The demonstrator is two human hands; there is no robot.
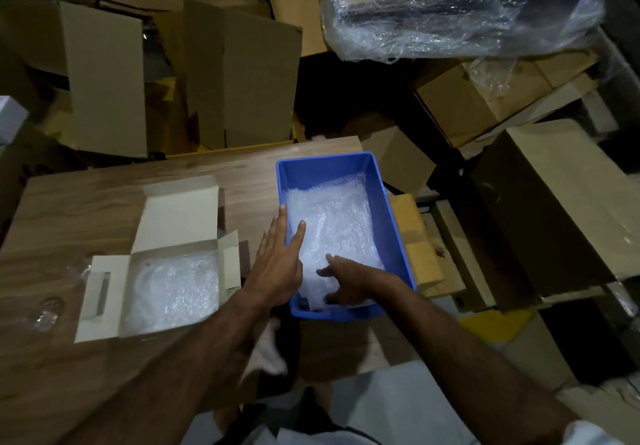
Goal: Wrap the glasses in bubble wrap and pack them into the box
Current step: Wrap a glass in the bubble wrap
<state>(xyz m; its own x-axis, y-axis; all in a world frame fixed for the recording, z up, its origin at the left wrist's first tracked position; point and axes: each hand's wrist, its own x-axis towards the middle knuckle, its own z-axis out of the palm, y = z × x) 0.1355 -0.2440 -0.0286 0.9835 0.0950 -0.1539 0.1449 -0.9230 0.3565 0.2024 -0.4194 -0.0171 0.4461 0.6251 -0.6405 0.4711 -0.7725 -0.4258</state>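
At the far left edge of the wooden table [86, 198], clear glasses [48, 309] lay unwrapped. Beside them stood the open white box [104, 292], already lined with bubble wrap. Your left hand [277, 264] rested flat on the blue bin's [329, 164] rim, fingers extended and close together. Your right hand [349, 282], fingers spread, reached into the bubble wrap sheets [329, 216]. Judged step: fetching a sheet. Next, pinch one sheet free. Cardboard cartons [242, 74] crowded the dim room.

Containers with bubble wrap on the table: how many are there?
2: the white box at the left, open, and the blue bin at the right, where both hands reach. Glasses may be hidden under the wrap.
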